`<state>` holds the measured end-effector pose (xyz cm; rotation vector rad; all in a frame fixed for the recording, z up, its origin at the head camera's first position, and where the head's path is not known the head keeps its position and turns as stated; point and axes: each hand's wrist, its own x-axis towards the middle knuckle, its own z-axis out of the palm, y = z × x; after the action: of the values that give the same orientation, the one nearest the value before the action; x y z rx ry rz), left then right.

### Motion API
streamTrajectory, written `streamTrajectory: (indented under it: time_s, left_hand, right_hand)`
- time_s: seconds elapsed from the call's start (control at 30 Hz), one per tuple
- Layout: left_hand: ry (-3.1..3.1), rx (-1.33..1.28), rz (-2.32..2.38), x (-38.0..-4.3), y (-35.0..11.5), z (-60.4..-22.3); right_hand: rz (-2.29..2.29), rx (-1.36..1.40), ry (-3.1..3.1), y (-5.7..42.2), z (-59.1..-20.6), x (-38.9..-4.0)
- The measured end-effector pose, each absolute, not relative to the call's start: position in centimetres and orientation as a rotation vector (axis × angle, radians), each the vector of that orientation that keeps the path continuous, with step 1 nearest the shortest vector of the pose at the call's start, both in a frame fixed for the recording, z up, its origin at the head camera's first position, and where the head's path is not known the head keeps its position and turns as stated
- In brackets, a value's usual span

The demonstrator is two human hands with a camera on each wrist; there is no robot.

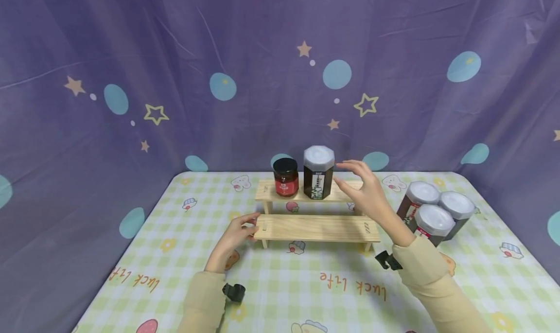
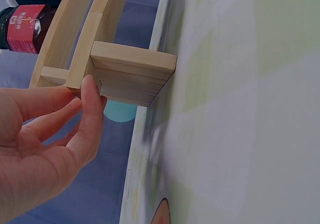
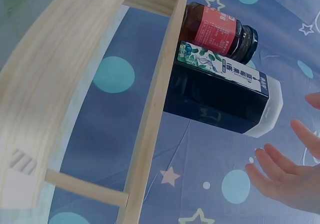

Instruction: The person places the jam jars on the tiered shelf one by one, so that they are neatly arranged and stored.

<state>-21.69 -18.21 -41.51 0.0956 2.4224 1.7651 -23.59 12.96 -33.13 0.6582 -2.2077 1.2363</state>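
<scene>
A two-tier wooden shelf rack stands on the table. My left hand pinches the left end of its lower board between thumb and finger, as the left wrist view shows up close. On the upper board, a tall dark jar with a white lid stands upright beside a smaller red-labelled jar with a black lid. My right hand is just right of the tall jar, fingers spread apart and holding nothing. In the right wrist view, a gap shows between these fingers and the white lid.
Three more white-lidded dark jars are grouped on the table right of the rack, close to my right forearm. A checked cloth covers the table. Behind it hangs a purple curtain with stars and dots.
</scene>
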Motion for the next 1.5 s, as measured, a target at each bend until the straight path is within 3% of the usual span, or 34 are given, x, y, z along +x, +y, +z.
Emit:
streamTrajectory:
  time_s: [0.23,0.63,1.5]
  left_hand:
    - [2.439,0.113,1.752,-20.9,-17.9,-40.4]
    - [2.433,0.080,1.766,-22.9,-18.7,-43.2]
    - [2.460,0.071,1.763,-22.8,-18.7,-43.4]
  right_hand:
    - [1.201,0.632,-2.297,14.1,-33.5,-23.0]
    - [1.094,0.605,-2.358,16.8,-34.3,-21.7]
    - [0.895,0.456,-2.381,22.2,-36.0,-18.8]
